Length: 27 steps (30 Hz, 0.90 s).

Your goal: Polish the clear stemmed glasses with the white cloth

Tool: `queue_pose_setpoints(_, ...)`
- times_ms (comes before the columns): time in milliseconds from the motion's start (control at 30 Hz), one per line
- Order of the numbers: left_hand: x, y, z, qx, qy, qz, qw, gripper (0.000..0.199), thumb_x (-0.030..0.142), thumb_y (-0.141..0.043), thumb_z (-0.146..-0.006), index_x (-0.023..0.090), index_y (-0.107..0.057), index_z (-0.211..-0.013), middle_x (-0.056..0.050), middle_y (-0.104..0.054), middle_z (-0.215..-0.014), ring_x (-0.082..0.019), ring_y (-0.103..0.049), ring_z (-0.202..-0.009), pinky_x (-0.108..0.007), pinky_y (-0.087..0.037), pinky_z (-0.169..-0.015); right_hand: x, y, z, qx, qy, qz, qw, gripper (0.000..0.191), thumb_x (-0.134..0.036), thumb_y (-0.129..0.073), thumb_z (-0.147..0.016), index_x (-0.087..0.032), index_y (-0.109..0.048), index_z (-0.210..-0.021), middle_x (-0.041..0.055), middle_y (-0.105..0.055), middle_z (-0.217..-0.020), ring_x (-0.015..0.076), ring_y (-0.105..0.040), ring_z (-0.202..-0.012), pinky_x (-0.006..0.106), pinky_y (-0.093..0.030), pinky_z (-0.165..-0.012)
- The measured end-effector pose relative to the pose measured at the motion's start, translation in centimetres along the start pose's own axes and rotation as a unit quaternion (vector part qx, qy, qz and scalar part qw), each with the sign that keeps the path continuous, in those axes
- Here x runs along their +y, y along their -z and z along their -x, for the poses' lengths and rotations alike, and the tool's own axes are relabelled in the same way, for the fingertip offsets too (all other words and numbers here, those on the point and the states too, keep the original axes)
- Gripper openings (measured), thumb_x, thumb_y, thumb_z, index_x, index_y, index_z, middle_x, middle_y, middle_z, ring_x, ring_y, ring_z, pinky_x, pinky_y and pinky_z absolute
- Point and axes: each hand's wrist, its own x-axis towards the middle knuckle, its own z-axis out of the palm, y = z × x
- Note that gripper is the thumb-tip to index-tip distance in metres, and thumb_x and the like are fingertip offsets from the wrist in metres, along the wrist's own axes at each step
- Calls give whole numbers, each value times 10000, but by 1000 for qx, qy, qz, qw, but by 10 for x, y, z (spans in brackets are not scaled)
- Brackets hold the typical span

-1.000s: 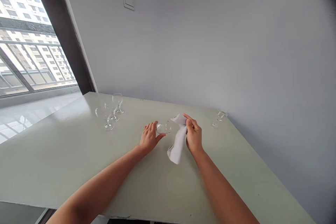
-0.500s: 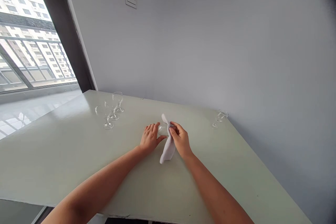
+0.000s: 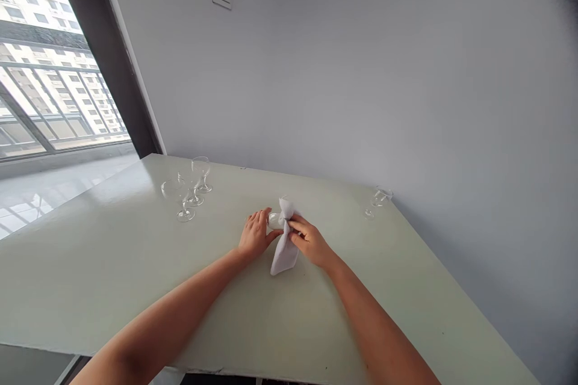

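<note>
Near the middle of the pale table, my left hand (image 3: 256, 233) is wrapped round the bowl of a clear glass (image 3: 274, 221) that lies on its side. My right hand (image 3: 307, 239) pinches a white cloth (image 3: 285, 254) against the glass's right part. The cloth hangs down between the hands and also sticks up above the fingers. It hides the stem and foot of the glass.
On the left of the table (image 3: 217, 325) stand three stemmed glasses: a front one (image 3: 185, 214), a middle one (image 3: 195, 199) and a rear one (image 3: 204, 187). Another glass (image 3: 379, 197) is at the far right edge, by the wall.
The fingers of my right hand have shifted on the cloth, which now bunches closer round the glass with its lower end turned. Both hands appear slightly further left.
</note>
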Motion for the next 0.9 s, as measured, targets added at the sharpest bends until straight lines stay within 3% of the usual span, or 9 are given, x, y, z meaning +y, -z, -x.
queue_pose_setpoints(100, -1, 2, -1, 1, -45, -27, 999, 519, 504, -487, -786, 172, -407, -1176, -81, -563, -913, -234, -517, -887, -357, -364, -794, 0, 2, 4, -87, -89, -77, 989, 403, -293, -520, -782, -246, -542, -1181, 13, -639, -771, 156, -619, -624, 280, -497, -552)
queue_pose_setpoints(200, 0, 4, -1, -6, -95, -57, 994, 491, 483, -481, -793, 168, -432, -1167, -91, -554, -922, -240, -504, -876, -362, -359, -783, 7, -3, 5, -122, -137, -144, 972, 500, -328, -579, -752, -230, -480, -1233, -6, -640, -699, 151, -616, -571, 279, -507, -508)
queue_pose_setpoints(400, 6, 7, 0, 2, -106, -100, 989, 470, 452, -440, -823, 137, -436, -1172, -91, -541, -893, -238, -488, -847, -364, -364, -765, 19, -24, -1, -18, -149, -267, 952, 385, -358, -612, -740, -190, -572, -1084, 43, -660, -859, 154, -643, -642, 239, -519, -474)
queue_pose_setpoints(533, 9, 8, -2, -2, -131, -131, 983, 409, 336, -455, -836, 131, -429, -1189, -95, -554, -888, -230, -508, -856, -370, -383, -770, 26, -27, -7, 21, -209, -347, 914, 324, -303, -681, -691, -148, -579, -957, 32, -659, -740, 144, -637, -542, 220, -510, -429)
queue_pose_setpoints(667, 6, 13, -5, 23, -183, -162, 969, 419, 157, -415, -847, 167, -368, -1263, -71, -593, -903, -194, -541, -885, -405, -328, -926, 21, -14, -8, 60, -233, -422, 874, 252, -299, -683, -700, -143, -558, -852, 4, -622, -631, 104, -605, -504, 178, -496, -424)
queue_pose_setpoints(767, 2, 20, -9, 19, -192, -150, 970, 413, 203, -423, -862, 172, -354, -1268, -52, -613, -860, -173, -569, -794, -384, -357, -893, 10, -1, 1, -32, -172, -420, 891, 330, -328, -670, -711, -145, -555, -960, 30, -644, -732, 122, -630, -607, 198, -513, -481)
queue_pose_setpoints(833, 2, 24, -10, -3, -197, -130, 972, 407, 267, -440, -866, 166, -365, -1253, -51, -618, -831, -175, -578, -754, -354, -396, -800, 4, 5, 8, -110, -148, -359, 915, 416, -298, -669, -702, -164, -527, -1069, 42, -656, -786, 166, -646, -679, 234, -516, -484)
queue_pose_setpoints(900, 5, 25, -9, -33, -205, -112, 972, 411, 329, -447, -864, 162, -381, -1234, -52, -622, -813, -180, -589, -744, -331, -405, -727, 3, 6, 13, -129, -150, -263, 944, 410, -244, -644, -696, -168, -537, -1085, 30, -662, -724, 184, -650, -658, 239, -500, -460)
